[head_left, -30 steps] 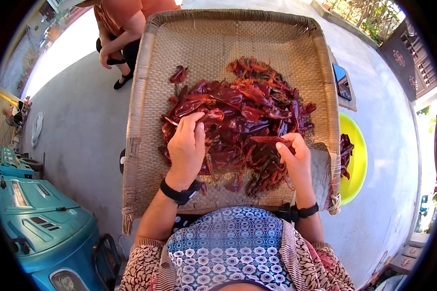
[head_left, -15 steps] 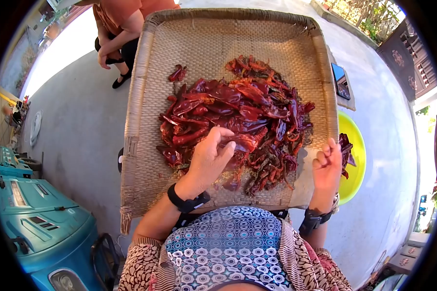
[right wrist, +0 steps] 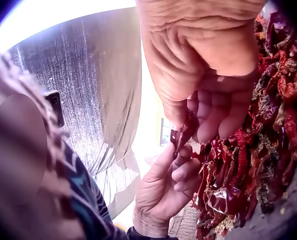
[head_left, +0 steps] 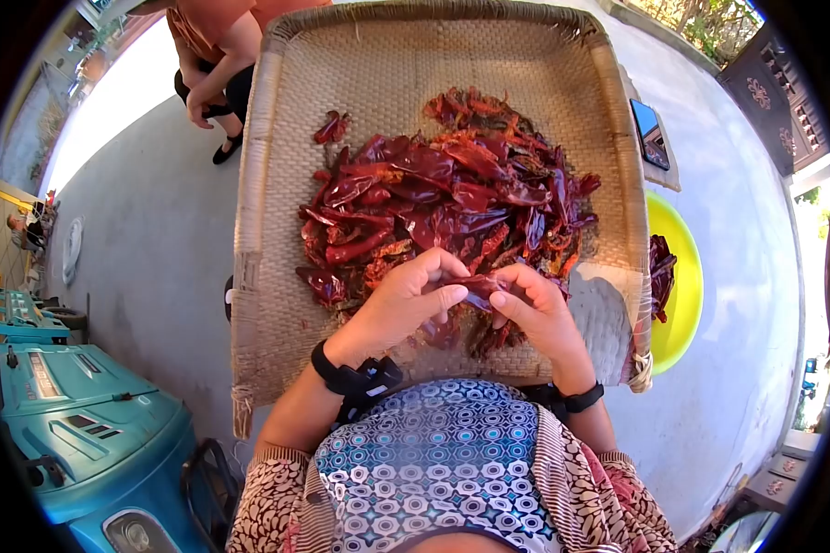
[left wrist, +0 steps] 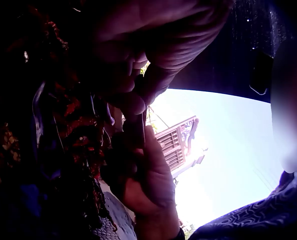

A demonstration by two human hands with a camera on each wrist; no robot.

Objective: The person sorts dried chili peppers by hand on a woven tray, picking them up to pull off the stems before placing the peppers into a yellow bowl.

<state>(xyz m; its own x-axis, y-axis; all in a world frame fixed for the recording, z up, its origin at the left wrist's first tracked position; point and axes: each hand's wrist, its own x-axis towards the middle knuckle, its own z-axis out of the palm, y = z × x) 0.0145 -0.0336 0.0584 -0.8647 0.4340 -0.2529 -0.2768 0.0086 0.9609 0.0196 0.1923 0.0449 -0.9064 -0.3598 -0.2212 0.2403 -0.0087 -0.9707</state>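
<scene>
Both hands meet over the near edge of a heap of dried red chilies [head_left: 452, 198] in a woven tray [head_left: 290, 120]. One dried chili [head_left: 480, 288], dark red and glossy, spans the gap between them. My left hand [head_left: 406, 300] pinches one end of it between thumb and fingers. At the other end, my right hand [head_left: 539, 311] pinches it the same way. Seen from the right wrist, the chili [right wrist: 184, 131] stretches between the right thumb and the left fingertips. The left wrist view is dark, with the right hand [left wrist: 151, 182] facing the left one.
A yellow basin [head_left: 681, 286] holding several chilies stands right of the tray. Beyond the tray's right rim lies a phone [head_left: 648, 134]. Another person [head_left: 217, 64] is at the far left, and a teal vehicle [head_left: 92, 415] stands at the near left.
My right hand held a chili over the heap, then moved out beside the yellow basin, and has come back to the middle. The left hand moved right and nearer; both now hold one chili.
</scene>
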